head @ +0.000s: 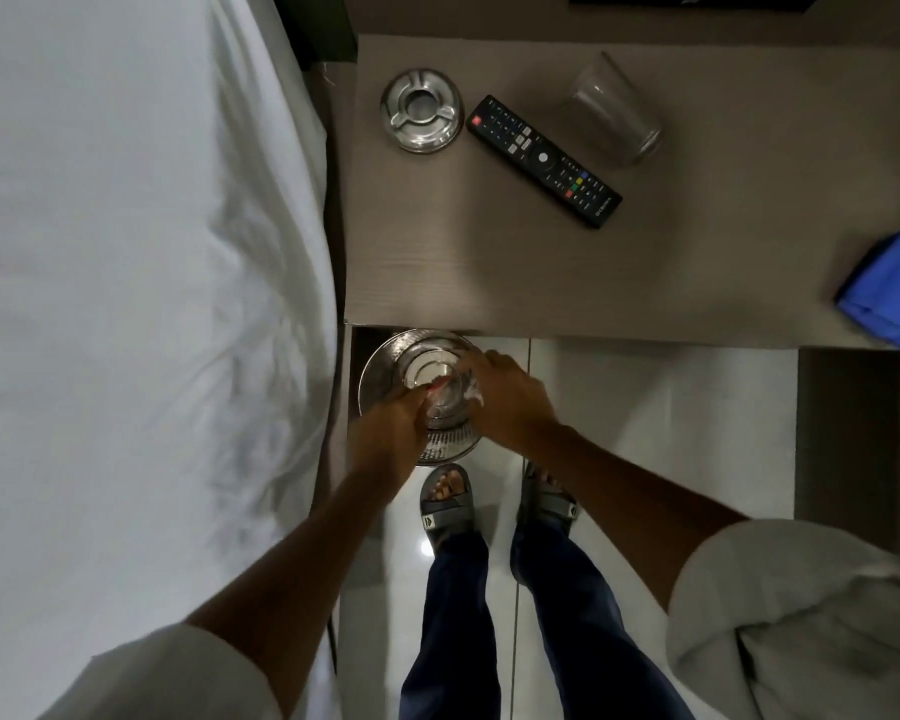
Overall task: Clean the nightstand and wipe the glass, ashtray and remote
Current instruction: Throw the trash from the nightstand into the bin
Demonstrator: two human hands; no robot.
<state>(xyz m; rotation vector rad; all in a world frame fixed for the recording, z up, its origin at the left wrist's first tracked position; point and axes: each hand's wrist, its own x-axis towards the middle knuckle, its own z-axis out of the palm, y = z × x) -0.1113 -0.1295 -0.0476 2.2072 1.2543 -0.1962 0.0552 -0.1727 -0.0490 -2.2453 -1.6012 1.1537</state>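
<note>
Bedroom corner, seen from above: white bed (141, 283) fills the left side, pale glossy tile floor (661, 407) lies below the nightstand worktop (489, 272), a grey-brown wood-grain surface. Landmark: remote (543, 159), black, lying diagonally near the middle of the worktop, buttons up. Left of the remote, just beside its upper end and not touching: metal ashtray (421, 110), round, upright, three notches in the rim. Right of the remote, near but apart: clear glass (613, 110), standing on the worktop, apparently empty. Far right of the remote, at the worktop's front edge and partly out of frame: folded blue cloth (887, 291). Below the remote, off the worktop's front edge and down at floor level: round metal bin (385, 374), partly under the edge. Over the bin both hands meet around a second clear glass (445, 402). Left hand (391, 428) grips the glass on its left side, fingers curled closed on it. Right hand (505, 392) is on the glass's right side, fingers bent at the rim with something small and white at the fingertips; cannot tell what it is, nor whether this hand holds the glass or only touches it. Below the hands: two feet in grey sandals (448, 504), dark blue trousers. Pale sleeves at both lower corners.
</note>
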